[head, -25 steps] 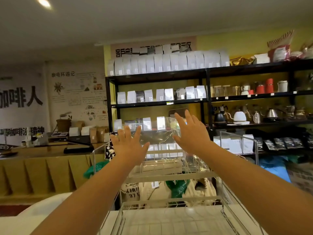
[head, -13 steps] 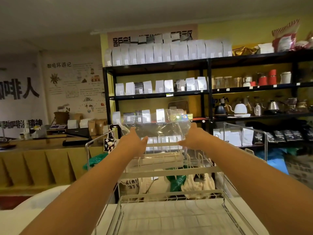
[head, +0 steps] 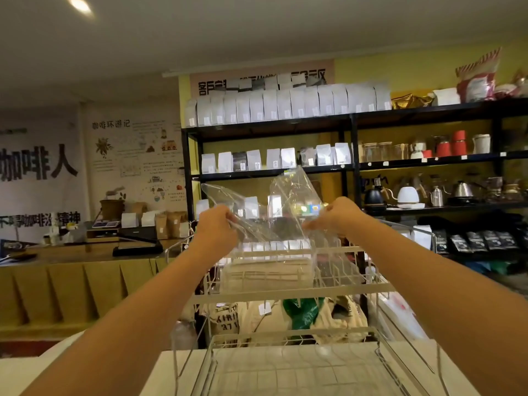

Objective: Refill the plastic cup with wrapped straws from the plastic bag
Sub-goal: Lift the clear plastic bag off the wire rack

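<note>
- Wall poster (head: 37,167), far left: large dark characters on a pale ground, above a brown counter (head: 71,252) that carries small paper bags and a dark flat device.
- Left hand (head: 215,228): raised at arm's length over the wire rack; its fingers (head: 228,217) are curled and pinch the left edge of the plastic bag.
- Plastic bag (head: 271,224): clear and crumpled, stretched between the two hands, its loose top flaps standing up above them. Its lower part hangs down onto the upper tier of the rack.
- Wrapped straws (head: 265,274): a flat pale bundle lying crosswise inside the lower part of the bag, resting on the upper tier.
- Wire rack (head: 285,292): white, two tiers; the lower tier (head: 300,367) lies nearest the camera. Behind it, printed cloth sacks and a green bag show through the wires.
- Right hand (head: 337,215): raised level with the left; its fingers (head: 310,225) are bent and grip the right edge of the bag.
- Black shelving (head: 353,167), behind: rows of white pouches (head: 285,105) on the upper levels.
- Kettles (head: 408,195) and red cups (head: 454,144), right: ranged on the shelves; dark packets below.
</note>
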